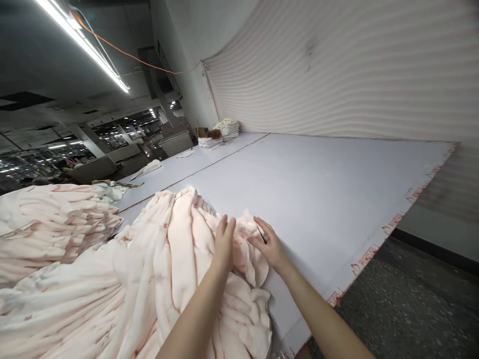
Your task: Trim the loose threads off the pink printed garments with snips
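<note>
A big heap of pale pink fleece fabric (149,279) lies bunched on the near left of a long white cutting table (318,199). My left hand (223,244) lies flat on the folds with its fingers stretched out together. My right hand (267,244) rests at the heap's right edge, fingers extended. A thin dark thing (261,234) shows at its fingertips; I cannot make out what it is.
A second stack of folded pink fabric (52,224) sits at the far left. Small piles of white and cream cloth (220,133) stand at the table's far end. A ribbed pale sheet (337,70) hangs behind the table. The table's right edge (374,249) drops to dark floor.
</note>
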Motion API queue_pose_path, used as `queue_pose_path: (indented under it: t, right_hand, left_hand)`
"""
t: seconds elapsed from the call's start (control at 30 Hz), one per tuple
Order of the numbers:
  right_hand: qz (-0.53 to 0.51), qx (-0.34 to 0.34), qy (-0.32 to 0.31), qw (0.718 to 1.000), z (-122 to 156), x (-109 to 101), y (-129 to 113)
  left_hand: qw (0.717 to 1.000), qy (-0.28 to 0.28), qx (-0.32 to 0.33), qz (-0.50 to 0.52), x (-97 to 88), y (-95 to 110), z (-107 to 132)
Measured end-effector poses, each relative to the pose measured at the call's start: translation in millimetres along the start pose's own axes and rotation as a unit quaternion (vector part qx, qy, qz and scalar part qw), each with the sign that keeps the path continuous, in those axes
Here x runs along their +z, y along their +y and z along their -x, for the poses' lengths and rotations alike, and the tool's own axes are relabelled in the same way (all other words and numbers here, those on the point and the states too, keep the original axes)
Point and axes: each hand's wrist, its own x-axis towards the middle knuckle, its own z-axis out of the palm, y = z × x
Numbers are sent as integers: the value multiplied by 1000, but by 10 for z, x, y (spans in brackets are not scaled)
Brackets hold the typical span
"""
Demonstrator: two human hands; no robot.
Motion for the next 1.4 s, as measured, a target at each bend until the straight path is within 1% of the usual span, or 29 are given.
queue_pose_path:
  t: [0.07,0.1,0.13,0.17,0.2,0.23,0.27,0.3,0.4,0.5,0.6,0.67,0.7,0.77,0.83,0.87,0.9,0.93,0.97,1.0,1.03,1.07,1.1,1.17,1.2,1.23,1.27,1.33,1.4]
  right_hand:
    - [27,5,-13,1000,35,2,77]
    - [43,4,-24,999,53,6,95]
    - [62,1,-40,997,69,20,107]
    - [85,-5,-63,994,84,46,116]
    - [111,-9,-89,990,96,83,130]
    - [141,-12,-117,983,107,127,150]
    - [173,-11,-143,975,116,172,179]
    - [206,-7,-165,964,122,211,215]
    - [299,6,-211,931,109,237,307]
    - [368,-1,-232,901,-18,128,217]
    - [405,-28,-224,886,-319,31,-177]
    - [408,-57,-218,884,-583,47,-569]
    - [404,-70,-220,885,-712,78,-776]
    - [389,-87,-237,886,-918,162,-1155]
    - [372,-81,-264,886,-997,220,-1420]
    - [364,-69,-282,885,-976,223,-1492]
    - [355,-53,-303,883,-914,207,-1520]
    - [346,-32,-325,879,-813,174,-1506]
    - [336,-8,-349,875,-679,127,-1454]
    - [322,14,-370,871,-522,71,-1370]
    - [308,33,-386,869,-350,12,-1262]
    - [294,49,-394,869,-176,-44,-1135]
    - [283,64,-401,869,-11,-95,-997]
    - [258,92,-389,879,258,-169,-713]
    - [199,142,-319,916,348,-188,-581]
    - [144,183,-245,941,403,-195,-470]
    - [112,205,-187,954,426,-192,-390]
    - [104,208,-153,960,389,-157,-356]
    - [90,176,-147,969,301,-88,-512]
  left_hand:
    - [995,-11,66,-74,-376,-91,379]
    - [961,-65,154,-222,-555,-155,570]
    - [900,-147,207,-354,-714,-222,743]
    - [832,-234,222,-451,-847,-281,886]
    - [761,-295,221,-534,-951,-322,994]
    - [701,-338,205,-594,-1028,-339,1068]
    - [657,-358,186,-637,-1079,-327,1111]
    - [627,-361,167,-670,-1112,-290,1130]
    - [573,-342,116,-736,-1191,-67,1124]
    - [547,-322,86,-768,-1403,249,1087]
    - [538,-278,101,-790,-1780,601,1026]
    - [532,-238,132,-802,-2014,803,1000]
    - [537,-224,148,-799,-2092,878,1011]
    - [575,-217,167,-771,-2143,962,1103]
    - [640,-250,155,-710,-2089,985,1278]
    - [675,-275,142,-669,-2053,993,1371]
    - [712,-288,134,-626,-2032,1010,1448]
    - [751,-273,136,-586,-2039,1043,1495]
    - [784,-223,151,-560,-2081,1091,1506]
    - [806,-147,172,-548,-2160,1145,1481]
    - [814,-53,192,-545,-2267,1192,1430]
    - [804,27,198,-561,-2387,1214,1369]
    - [797,66,184,-572,-2497,1194,1317]
    - [799,73,118,-585,-2582,993,1293]
    - [806,65,89,-582,-2520,815,1333]
    - [813,52,64,-576,-2380,601,1403]
    - [821,34,42,-568,-2175,371,1493]
    - [836,-19,17,-548,-1681,-49,1681]
    - [840,-139,40,-523,-1295,-288,1809]
